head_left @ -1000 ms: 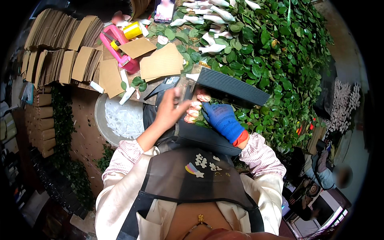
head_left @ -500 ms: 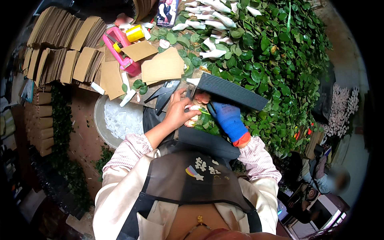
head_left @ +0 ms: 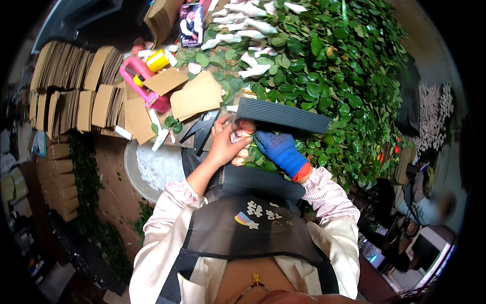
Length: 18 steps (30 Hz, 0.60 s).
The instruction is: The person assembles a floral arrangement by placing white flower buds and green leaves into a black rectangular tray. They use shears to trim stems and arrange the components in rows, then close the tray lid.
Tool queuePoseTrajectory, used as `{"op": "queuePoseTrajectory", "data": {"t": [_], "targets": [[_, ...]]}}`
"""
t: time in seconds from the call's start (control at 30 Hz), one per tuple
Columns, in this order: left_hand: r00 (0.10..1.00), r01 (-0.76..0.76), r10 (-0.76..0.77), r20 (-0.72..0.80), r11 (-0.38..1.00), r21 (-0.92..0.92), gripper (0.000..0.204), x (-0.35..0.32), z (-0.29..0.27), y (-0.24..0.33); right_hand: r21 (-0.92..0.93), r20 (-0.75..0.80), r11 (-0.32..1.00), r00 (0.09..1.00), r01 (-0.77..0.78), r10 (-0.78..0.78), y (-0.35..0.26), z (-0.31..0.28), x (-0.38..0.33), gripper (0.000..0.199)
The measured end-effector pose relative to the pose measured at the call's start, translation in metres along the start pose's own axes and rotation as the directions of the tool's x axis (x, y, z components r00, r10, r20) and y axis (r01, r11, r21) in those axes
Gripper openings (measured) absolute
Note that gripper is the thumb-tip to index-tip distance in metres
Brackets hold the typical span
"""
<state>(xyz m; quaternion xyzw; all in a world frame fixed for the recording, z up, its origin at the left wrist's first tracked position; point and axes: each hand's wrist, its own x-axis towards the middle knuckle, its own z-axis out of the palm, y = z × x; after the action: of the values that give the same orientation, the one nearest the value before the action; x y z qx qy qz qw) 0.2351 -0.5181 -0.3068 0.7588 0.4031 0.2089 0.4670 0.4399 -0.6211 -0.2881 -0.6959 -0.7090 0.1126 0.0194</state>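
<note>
My bare left hand [head_left: 225,142] has its fingers curled round the head of a peach-pink rose [head_left: 246,126]. More pale pink rose heads [head_left: 239,158] lie just below, by a black padded bar [head_left: 260,182]. My right hand [head_left: 277,148], in a blue knitted glove with a red cuff, is close beside them among the green leaves. Its fingers are closed and pointed at the roses; whatever they grip is hidden. A dark ribbed panel [head_left: 283,115] stands just beyond both hands. Black-handled scissors [head_left: 201,133] lie left of my left hand.
Leafy stems [head_left: 349,91] heap up at the right, with white-wrapped flower heads [head_left: 250,33] at the back. Cardboard sheets [head_left: 196,96], a pink tape dispenser [head_left: 152,88] and a phone [head_left: 191,25] lie on the table. Left are cardboard stacks [head_left: 66,66] and a basin [head_left: 132,177] of white scraps.
The view has shifted a little, moving table things leftward. My left fingers have closed in over the rose heads, and the green stem seen between my hands is now mostly covered.
</note>
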Motion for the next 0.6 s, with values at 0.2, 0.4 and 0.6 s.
{"op": "queuePoseTrajectory", "data": {"t": [0.2, 0.4, 0.6], "targets": [[0.994, 0.032, -0.021, -0.103, 0.994, 0.107, 0.035, 0.002, 0.004, 0.005, 0.31, -0.08, 0.949, 0.996, 0.051, -0.027, -0.007, -0.062, -0.005, 0.037], [0.997, -0.035, 0.044, -0.056, 0.988, 0.15, 0.034, 0.004, 0.001, 0.01, 0.34, -0.021, 0.94, 1.0, 0.012, -0.005, -0.002, -0.034, -0.005, 0.034], [0.999, -0.045, 0.045, 0.007, 0.978, 0.205, 0.035, 0.004, -0.003, 0.01, 0.211, 0.084, 0.977, 0.996, 0.009, -0.027, -0.015, -0.033, 0.005, 0.037]]}}
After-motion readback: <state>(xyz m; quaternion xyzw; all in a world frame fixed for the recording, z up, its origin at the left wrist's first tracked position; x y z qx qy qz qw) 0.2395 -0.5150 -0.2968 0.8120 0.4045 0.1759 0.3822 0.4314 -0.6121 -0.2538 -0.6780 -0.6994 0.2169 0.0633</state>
